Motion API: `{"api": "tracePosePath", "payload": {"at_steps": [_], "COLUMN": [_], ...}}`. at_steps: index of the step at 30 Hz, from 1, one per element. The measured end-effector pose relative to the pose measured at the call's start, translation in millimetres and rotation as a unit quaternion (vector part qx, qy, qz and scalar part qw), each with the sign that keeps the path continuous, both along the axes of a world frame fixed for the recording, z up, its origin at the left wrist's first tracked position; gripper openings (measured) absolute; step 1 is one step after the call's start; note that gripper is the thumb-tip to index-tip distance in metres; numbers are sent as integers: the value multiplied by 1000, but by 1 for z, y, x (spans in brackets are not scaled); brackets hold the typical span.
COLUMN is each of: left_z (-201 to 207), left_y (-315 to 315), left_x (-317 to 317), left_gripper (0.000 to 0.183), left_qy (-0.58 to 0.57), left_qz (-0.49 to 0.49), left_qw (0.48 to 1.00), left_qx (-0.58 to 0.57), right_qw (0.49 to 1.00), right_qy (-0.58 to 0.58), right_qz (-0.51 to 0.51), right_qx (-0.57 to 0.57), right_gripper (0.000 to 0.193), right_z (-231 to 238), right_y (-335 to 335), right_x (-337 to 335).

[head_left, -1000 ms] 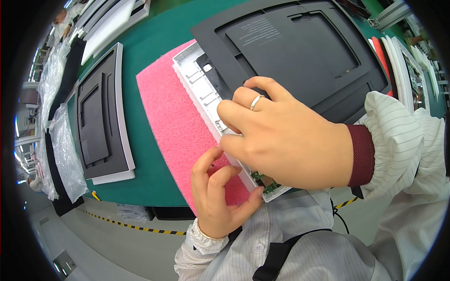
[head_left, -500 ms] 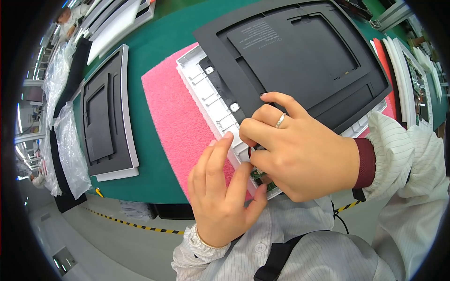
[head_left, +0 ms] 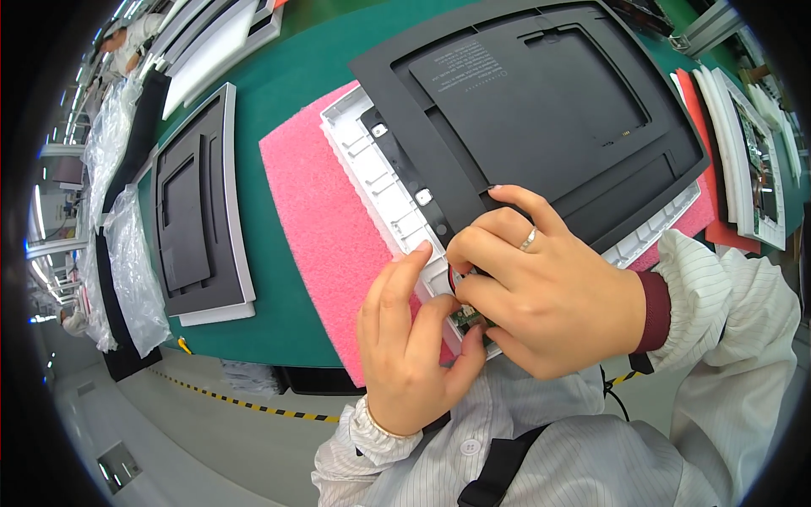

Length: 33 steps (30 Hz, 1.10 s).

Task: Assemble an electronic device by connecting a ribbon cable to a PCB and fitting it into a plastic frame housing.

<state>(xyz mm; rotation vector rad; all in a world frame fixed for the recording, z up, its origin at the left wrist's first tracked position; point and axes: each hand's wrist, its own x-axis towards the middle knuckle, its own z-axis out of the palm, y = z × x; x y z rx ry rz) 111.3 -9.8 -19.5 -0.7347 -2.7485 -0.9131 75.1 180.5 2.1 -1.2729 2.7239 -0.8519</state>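
Observation:
A white plastic frame (head_left: 361, 162) lies on a pink foam sheet (head_left: 317, 232), with a large dark grey back cover (head_left: 541, 110) over most of it. At its near left corner a small green circuit board (head_left: 465, 318) shows between my hands. My left hand (head_left: 401, 338) has its fingers spread, the fingertips resting on the frame's edge and beside the board. Over the same corner, my right hand (head_left: 549, 291) is closed in a pinch. Red and black wires (head_left: 456, 277) show by its fingertips; what it grips is hidden. Its index finger touches the cover's edge.
Left on the green table (head_left: 262, 304) stands another dark panel with a silver rim (head_left: 198, 211). Clear plastic bags (head_left: 135, 262) hang beyond it. At the right, white frames with circuit boards (head_left: 752, 160) lean beside red sheets. More panels (head_left: 224, 51) lie at the far left.
My right hand has shifted slightly right and nearer to me, still pinched. My left hand has moved slightly right. The view has shifted a little; the cover and frame look unmoved on the foam.

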Motion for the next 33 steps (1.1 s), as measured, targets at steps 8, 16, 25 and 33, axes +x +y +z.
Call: {"api": "tracePosePath", "payload": {"at_steps": [8, 16, 25, 33], "left_z": [-12, -14, -17, -19], "left_y": [-1, -1, -1, -2], "left_x": [0, 1, 0, -1], "left_gripper": [23, 21, 20, 20], "left_qy": [-6, 1, 10, 18], "left_qz": [6, 10, 10, 16], "left_qw": [1000, 999, 999, 999], "left_qx": [28, 32, 41, 43], "right_qw": [999, 999, 999, 998], "right_qy": [-1, 5, 4, 32], "right_qz": [-36, -50, -42, -52], "right_qx": [-2, -7, 4, -12], "right_gripper": [36, 31, 24, 17], "right_z": [-8, -14, -16, -19], "right_y": [1, -1, 0, -4], "right_x": [12, 14, 12, 11]}}
